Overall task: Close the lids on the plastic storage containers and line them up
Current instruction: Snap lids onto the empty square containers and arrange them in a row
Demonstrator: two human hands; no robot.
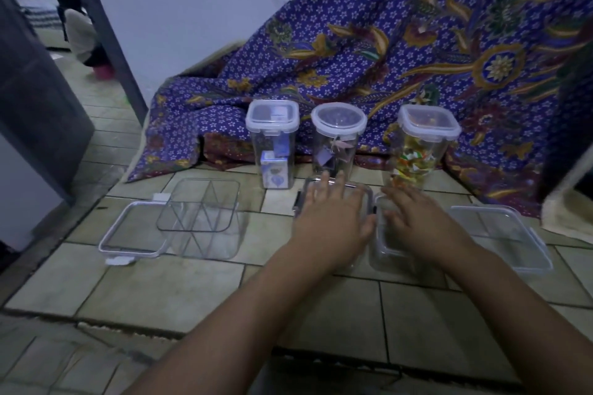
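Three tall clear containers with closed lids stand in a row at the back: a square one (272, 138), a round one (337, 138) and a square one with colourful contents (423, 144). In front, my left hand (333, 215) lies flat, fingers spread, on the lid of a low clear container (301, 199). My right hand (414, 215) rests with spread fingers over an open low container (382, 250) beside it. That container's loose lid (507, 234) lies to the right. At the left sits an open divided container (202, 218) with its lid (128, 231) beside it.
All stands on a tiled floor (192, 285). A purple patterned cloth (417, 42) drapes down behind the tall containers. A dark door (35, 90) and doorway are at the far left, with a person partly visible beyond.
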